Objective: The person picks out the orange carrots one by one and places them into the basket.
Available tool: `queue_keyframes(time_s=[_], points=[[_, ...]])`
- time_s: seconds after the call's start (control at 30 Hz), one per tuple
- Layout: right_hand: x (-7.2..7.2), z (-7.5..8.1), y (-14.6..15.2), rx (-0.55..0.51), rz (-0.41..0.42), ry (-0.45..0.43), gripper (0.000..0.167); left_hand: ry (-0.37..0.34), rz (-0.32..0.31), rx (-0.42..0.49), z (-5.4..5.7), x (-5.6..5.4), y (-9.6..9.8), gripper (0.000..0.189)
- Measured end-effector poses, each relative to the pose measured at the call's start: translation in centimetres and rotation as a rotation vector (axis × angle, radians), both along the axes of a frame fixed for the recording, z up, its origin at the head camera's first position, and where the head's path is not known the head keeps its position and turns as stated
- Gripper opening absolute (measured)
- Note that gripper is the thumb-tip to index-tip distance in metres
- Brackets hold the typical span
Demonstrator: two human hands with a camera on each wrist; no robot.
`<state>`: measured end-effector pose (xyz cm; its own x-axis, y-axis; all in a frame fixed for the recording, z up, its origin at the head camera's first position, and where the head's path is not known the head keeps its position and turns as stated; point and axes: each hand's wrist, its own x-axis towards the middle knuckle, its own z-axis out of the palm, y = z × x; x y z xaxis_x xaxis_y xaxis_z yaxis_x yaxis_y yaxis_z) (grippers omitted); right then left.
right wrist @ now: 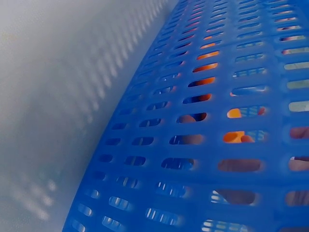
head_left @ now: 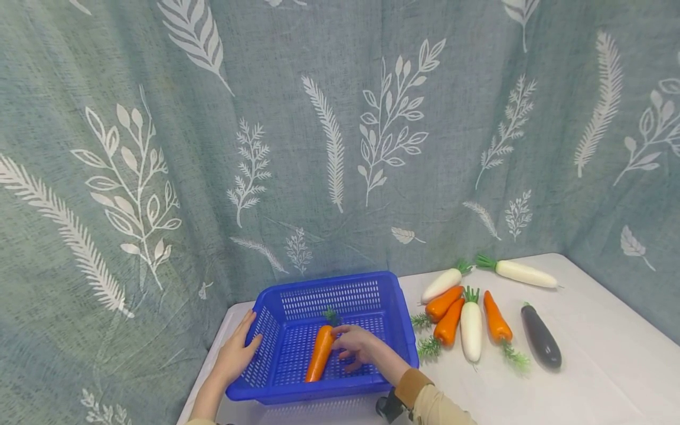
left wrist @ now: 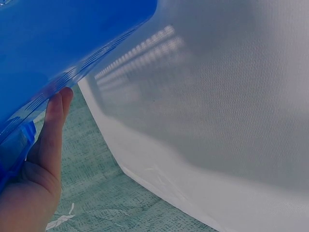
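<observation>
Basket is set between left edge of desk and vegetables. Left hand is spread at rim, right hand loosely parted at carrot.

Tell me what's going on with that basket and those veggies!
A person's left hand rests on the left edge of the blue basket. Their right hand is inside it, by the leafy end of a carrot, seemingly not gripping it. Three more carrots, three white radishes and an eggplant lie on the table to the right.
</observation>
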<state>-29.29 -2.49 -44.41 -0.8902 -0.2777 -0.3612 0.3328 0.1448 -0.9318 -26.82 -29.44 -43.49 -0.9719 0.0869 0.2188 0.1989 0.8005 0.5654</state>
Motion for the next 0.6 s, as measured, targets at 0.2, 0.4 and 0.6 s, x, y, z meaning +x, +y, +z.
queue_keyframes(time_s=[0.2, 0.4, 0.6], points=[[-0.03, 0.10, -0.04, -0.019, -0.004, 0.002, 0.035, -0.006, 0.003, -0.003, 0.09, 0.03, -0.03, 0.056], [0.01, 0.21, -0.07, -0.034, 0.007, 0.003, 0.035, -0.005, 0.004, 0.007, 0.21, 0.14, 0.01, 0.055], [0.35, 0.22, 0.02, -0.058, 0.010, 0.011, 0.034, -0.016, 0.008, 0.012, 0.15, 0.15, 0.06, 0.056]])
